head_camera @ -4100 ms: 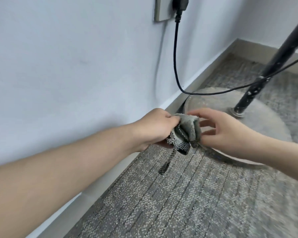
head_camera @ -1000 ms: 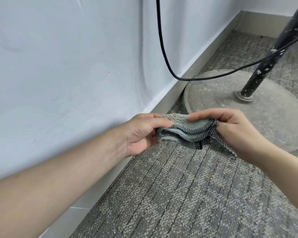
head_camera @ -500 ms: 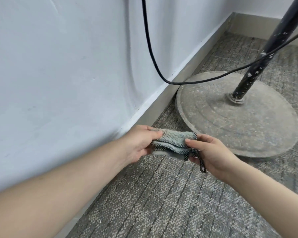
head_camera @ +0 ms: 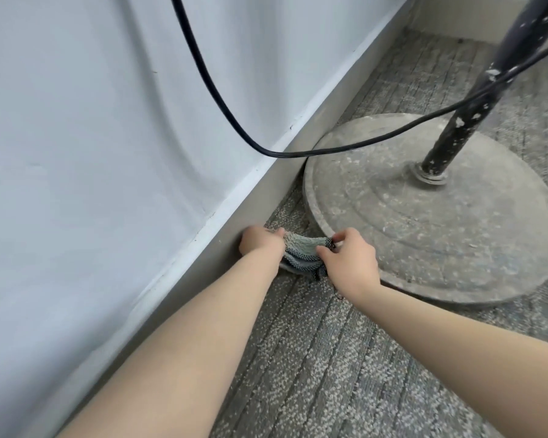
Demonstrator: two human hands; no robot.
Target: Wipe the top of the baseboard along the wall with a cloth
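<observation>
both hands closed on folded cloth (head_camera: 301, 252): left hand (head_camera: 260, 246) one end, right hand (head_camera: 350, 262) the other. bunched between the fingers, low beside baseboard (head_camera: 266, 188), presumably squaring a pad before wiping its top.

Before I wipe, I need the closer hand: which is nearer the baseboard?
Left. The left hand is up against the baseboard; the right hand is farther out, over the carpet.

The baseboard (head_camera: 260, 191) runs along the foot of the wall (head_camera: 92, 121) at left; on the carpet (head_camera: 329, 358) just right of it sits a round stand base (head_camera: 424, 216), with the cloth (head_camera: 302, 252) between both hands beside its near-left rim, a cable (head_camera: 234, 128) hanging above
</observation>
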